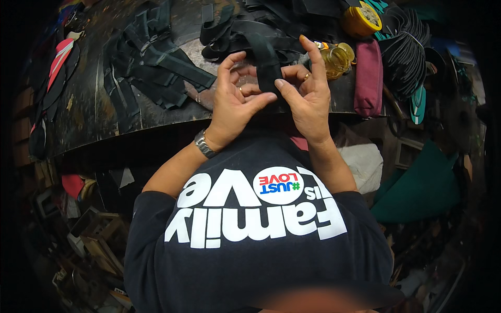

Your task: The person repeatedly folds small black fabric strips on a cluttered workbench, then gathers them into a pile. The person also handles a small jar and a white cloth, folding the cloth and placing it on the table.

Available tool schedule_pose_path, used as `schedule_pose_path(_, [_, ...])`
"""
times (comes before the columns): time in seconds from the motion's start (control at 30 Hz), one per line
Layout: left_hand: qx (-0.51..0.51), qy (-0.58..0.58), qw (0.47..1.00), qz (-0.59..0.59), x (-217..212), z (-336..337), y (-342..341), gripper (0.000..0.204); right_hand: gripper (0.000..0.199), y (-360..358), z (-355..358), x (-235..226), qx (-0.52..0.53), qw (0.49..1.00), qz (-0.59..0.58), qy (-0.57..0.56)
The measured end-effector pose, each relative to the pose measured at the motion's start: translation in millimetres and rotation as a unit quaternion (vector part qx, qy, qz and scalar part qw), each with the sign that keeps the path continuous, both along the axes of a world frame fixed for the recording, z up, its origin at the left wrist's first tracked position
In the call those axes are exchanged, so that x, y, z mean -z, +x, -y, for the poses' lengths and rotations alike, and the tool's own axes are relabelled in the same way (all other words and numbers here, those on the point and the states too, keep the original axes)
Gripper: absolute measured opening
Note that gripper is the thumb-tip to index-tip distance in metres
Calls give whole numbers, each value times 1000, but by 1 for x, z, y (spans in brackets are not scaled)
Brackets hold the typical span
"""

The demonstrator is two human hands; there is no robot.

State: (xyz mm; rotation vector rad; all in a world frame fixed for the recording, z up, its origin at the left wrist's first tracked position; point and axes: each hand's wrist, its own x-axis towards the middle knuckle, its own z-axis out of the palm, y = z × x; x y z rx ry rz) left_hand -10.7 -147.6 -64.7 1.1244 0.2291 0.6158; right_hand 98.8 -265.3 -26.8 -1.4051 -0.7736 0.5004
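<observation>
Between my two hands hangs a wide black strap [268,62], its near end pinched at the table's front edge. My left hand [235,99] closes on the strap's left side, thumb pointing right along its lower end. On the other side, my right hand [307,91] grips the strap with its thumb on the edge and its index finger raised. Just beyond lies a tangled heap of black straps [224,39]. To the left is a spread pile of cut black strips [151,62].
A glass jar [338,60] of amber stuff and a yellow tin [361,20] stand right of my hands. Beside them lie a maroon pouch [368,78] and a tied bundle of black cords [406,49]. Red-and-black pieces [60,60] rest on the far left of the dark table [86,122].
</observation>
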Motion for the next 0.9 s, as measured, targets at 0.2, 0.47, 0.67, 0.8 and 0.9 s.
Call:
schedule_pose_path(0.2, [37,49,992,-107,-7,-34,-7,27,86,3,6,-4,-74,996,16,-53])
schedule_pose_path(0.47, [83,53,990,-96,-11,-36,-5,19,81,-1,-8,5,-41,995,-76,56])
schedule_pose_path(0.67, [82,24,991,-105,-10,-34,-7,21,68,1,-6,7,-24,998,-37,49])
schedule_pose_path(0.8, [109,5,987,-114,-11,-38,-3,31,63,3,-8,12,-25,990,135,37])
schedule_pose_path(0.9, [127,-49,984,-118,-12,-39,-2,40,59,0,-7,15,-1,994,104,44])
